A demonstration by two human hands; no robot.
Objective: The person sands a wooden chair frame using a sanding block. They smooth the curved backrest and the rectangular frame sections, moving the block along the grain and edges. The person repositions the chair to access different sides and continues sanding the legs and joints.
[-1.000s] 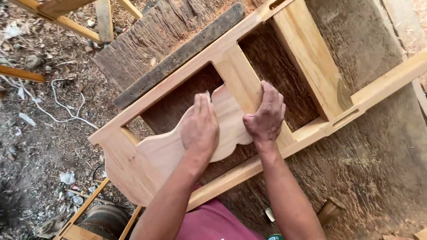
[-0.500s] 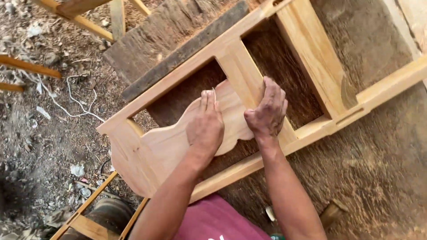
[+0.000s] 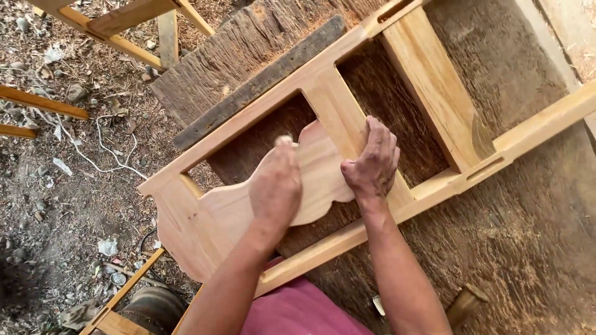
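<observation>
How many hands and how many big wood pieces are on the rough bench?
Hands: 2, left hand and right hand
Pale wooden frame: 1
Curvy wooden panel: 1
Dark plank: 1
Total: 5

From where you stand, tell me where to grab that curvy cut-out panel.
Grip the curvy panel by its scalloped lower edge, coming from the near side: that edge hangs free over the frame opening, while its ends meet the uprights. The left hand already lies flat on it.
</observation>
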